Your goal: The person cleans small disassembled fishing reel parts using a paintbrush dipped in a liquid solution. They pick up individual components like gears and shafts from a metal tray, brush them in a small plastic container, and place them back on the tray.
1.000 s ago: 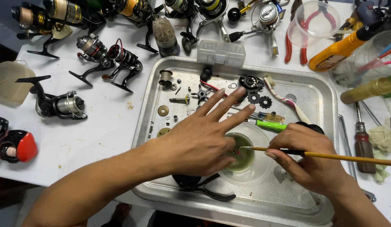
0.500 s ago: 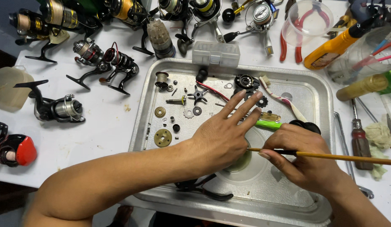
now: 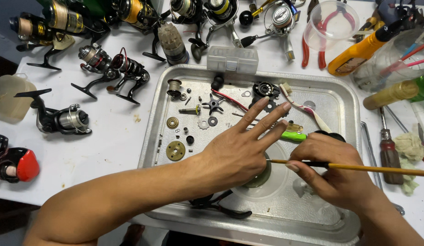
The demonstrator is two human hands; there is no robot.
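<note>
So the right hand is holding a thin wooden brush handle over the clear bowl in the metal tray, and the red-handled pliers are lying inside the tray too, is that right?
Not quite. The red-handled pliers lie outside the metal tray, on the white table beyond its far edge, as the head view shows. The rest stands: the right hand holds the thin wooden brush handle over the clear bowl in the tray.

Since a second ago the left hand (image 3: pixel 237 155) has slid toward 2 o'clock, covering more of the clear bowl (image 3: pixel 266 184) and uncovering the brass gear (image 3: pixel 175 150) at its 9 o'clock.
</note>
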